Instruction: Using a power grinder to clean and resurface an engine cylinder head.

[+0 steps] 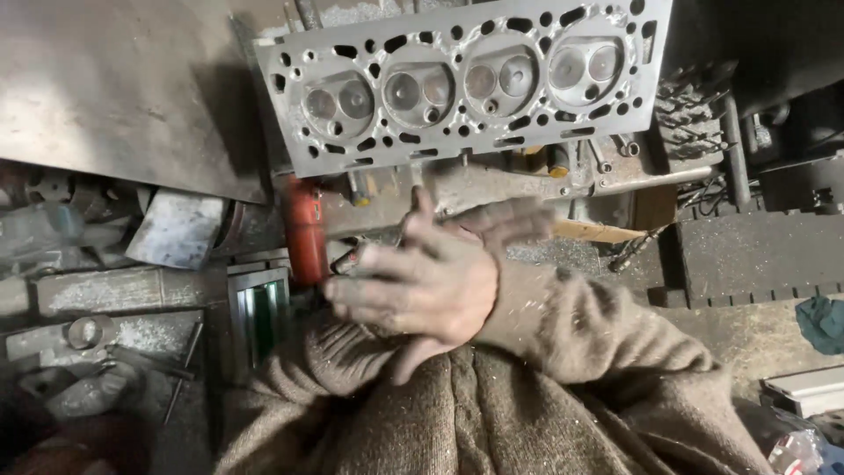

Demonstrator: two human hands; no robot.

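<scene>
My right hand (422,283) lies across my left hand (512,222) in front of my chest, palms pressed together and blurred. My right fingers point left and my left fingers stick out to the upper right. Both hands are dirty and hold nothing. Brown knitted sleeves (571,317) cover both arms. Just above the hands lies a grey metal cylinder head (466,123), its flat face up, showing a row of round valve recesses and many small holes. Neither hand touches it.
A red cylindrical tool (306,233) stands left of the hands. A flat steel plate (114,88) fills the upper left. Metal blocks and scrap (97,290) lie on the left, and a green-edged box (259,317) beside my left sleeve. A black mat (756,255) and teal rag (822,321) are on the right.
</scene>
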